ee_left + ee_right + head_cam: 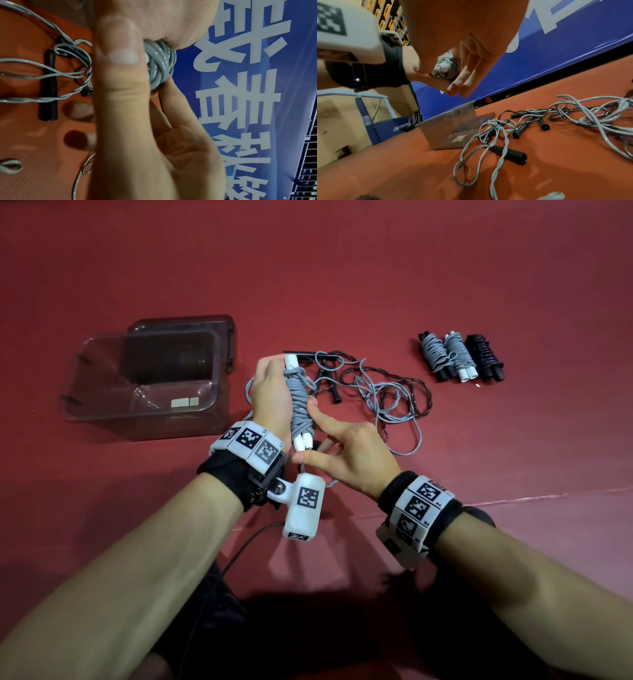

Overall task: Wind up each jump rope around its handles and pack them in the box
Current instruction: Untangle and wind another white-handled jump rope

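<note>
While the clear box (140,392) sat open at centre left, the left hand (270,395) gripped a grey rope bundle (299,405) mid-frame — winding nearly done. Beside it, the right hand (356,457) hovered open-fingered; next, I judge, tuck the tail, then box it.

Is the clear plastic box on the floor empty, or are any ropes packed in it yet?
Empty. Through the clear box only a small label shows; the three wound ropes lie on the floor off to the right.

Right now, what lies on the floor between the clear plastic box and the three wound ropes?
In the head view: loose grey and dark ropes with black handles, plus both hands.
</note>
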